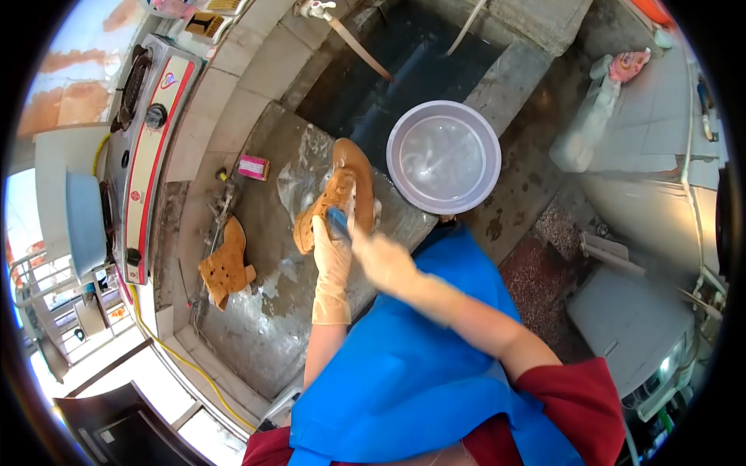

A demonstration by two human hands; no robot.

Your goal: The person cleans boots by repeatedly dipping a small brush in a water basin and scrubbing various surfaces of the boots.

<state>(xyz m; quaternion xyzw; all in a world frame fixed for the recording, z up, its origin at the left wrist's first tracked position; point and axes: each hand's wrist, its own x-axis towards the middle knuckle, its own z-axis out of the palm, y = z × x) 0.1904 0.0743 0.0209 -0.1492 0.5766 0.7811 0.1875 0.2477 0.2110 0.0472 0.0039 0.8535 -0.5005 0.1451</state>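
A tan suede-like boot [359, 175] lies over the wet concrete slab, its sole edge turned to the right with white suds along it. My left hand [332, 260], in a pale rubber glove, grips the boot by its upper. In my gloved right hand [385, 264], smeared by motion, is a blue-handled brush [337, 222] pressed against the boot's side; its bristles are hidden. The matching boot [224, 268] rests on the slab to the left. Right of the held boot stands a pale lilac basin [494, 155] with soapy water.
A water-filled trough [381, 70] lies ahead, with a tap [317, 9] and hose at its edge. On the slab sits a pink packet [253, 167]. A gas stove [148, 167] stands on the left ledge, and a yellow hose [183, 359] runs below it.
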